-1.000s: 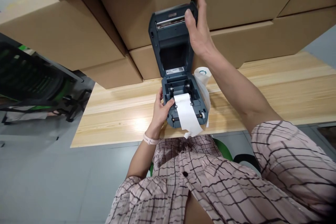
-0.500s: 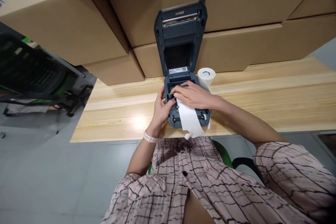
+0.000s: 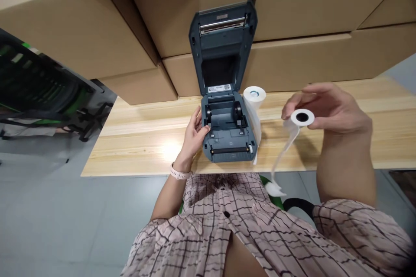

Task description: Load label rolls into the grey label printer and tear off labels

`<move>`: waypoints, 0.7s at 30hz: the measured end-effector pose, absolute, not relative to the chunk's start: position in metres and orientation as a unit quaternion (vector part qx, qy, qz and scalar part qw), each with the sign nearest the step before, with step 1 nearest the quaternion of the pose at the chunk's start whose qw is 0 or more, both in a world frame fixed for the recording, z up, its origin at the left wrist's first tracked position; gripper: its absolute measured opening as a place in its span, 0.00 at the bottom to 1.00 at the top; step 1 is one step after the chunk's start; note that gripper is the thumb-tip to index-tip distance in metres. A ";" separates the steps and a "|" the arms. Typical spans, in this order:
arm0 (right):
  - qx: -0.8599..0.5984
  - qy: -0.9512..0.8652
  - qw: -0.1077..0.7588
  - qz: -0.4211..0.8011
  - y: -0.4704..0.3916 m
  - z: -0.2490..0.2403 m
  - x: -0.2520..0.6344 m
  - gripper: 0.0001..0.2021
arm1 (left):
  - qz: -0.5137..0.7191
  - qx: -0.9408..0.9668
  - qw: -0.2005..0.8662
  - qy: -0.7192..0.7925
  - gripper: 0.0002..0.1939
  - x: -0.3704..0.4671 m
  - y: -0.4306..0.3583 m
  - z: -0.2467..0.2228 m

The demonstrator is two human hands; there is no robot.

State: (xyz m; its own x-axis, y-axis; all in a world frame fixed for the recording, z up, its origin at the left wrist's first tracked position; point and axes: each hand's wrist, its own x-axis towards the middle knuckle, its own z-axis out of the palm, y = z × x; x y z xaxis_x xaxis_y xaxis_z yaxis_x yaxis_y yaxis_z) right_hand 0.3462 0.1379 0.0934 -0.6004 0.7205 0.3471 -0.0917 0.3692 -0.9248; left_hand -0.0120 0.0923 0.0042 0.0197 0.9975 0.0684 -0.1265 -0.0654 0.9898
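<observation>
A dark grey label printer (image 3: 229, 138) sits on the table with its lid (image 3: 222, 47) raised; its roll bay shows bare between two black holders. My left hand (image 3: 194, 135) grips the printer's left side, thumb over the rim and fingers along the outside. To the right of the printer, above the tabletop, my right hand (image 3: 338, 106) pinches a small paper roll (image 3: 295, 117) by its sides, the dark core hole facing up. From this roll a loose paper strip (image 3: 283, 153) hangs past the table edge. Against the printer's right side stands a larger white roll (image 3: 254, 94), upright, its strip trailing forward.
Large cardboard boxes (image 3: 302, 60) line the back of the wooden table (image 3: 139, 138) and rise behind the printer lid. More boxes (image 3: 84, 39) stand at the left. An office chair (image 3: 39, 82) is on the floor to the left.
My right hand has lifted the small paper roll out of the printer bay and carried it to the right, its strip trailing. My left hand stays at the printer's left side.
</observation>
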 end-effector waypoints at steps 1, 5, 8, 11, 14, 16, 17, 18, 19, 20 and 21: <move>-0.256 -0.718 0.397 0.511 0.137 0.085 0.357 0.28 | 0.546 0.491 0.513 0.445 0.42 -0.011 0.093 0.003; -0.414 -0.686 0.345 0.488 0.141 0.044 0.368 0.34 | 0.557 0.494 0.498 0.445 0.39 -0.011 0.096 -0.002; -0.464 -0.674 0.304 0.487 0.145 0.021 0.365 0.37 | 0.557 0.486 0.495 0.456 0.40 -0.013 0.097 -0.004; -0.438 -0.689 0.273 0.509 0.156 0.017 0.374 0.46 | 0.558 0.478 0.495 0.464 0.42 -0.013 0.096 -0.005; -0.421 -0.702 0.254 0.515 0.181 0.026 0.382 0.54 | 0.568 0.475 0.489 0.461 0.41 -0.011 0.095 -0.005; -0.435 -0.697 0.251 0.511 0.200 0.030 0.375 0.55 | 0.576 0.472 0.485 0.459 0.40 -0.009 0.095 -0.005; -0.436 -0.694 0.247 0.517 0.209 0.030 0.367 0.56 | 0.578 0.471 0.483 0.459 0.40 -0.009 0.095 -0.005; -0.431 -0.690 0.242 0.529 0.217 0.029 0.357 0.56 | 0.579 0.469 0.482 0.461 0.40 -0.009 0.095 -0.005; -0.421 -0.683 0.239 0.546 0.223 0.027 0.346 0.55 | 0.579 0.468 0.481 0.464 0.40 -0.009 0.095 -0.005; -0.411 -0.675 0.240 0.564 0.229 0.024 0.336 0.54 | 0.577 0.467 0.480 0.467 0.40 -0.009 0.095 -0.005; -0.404 -0.666 0.242 0.579 0.233 0.021 0.326 0.52 | 0.576 0.468 0.480 0.468 0.40 -0.009 0.095 -0.005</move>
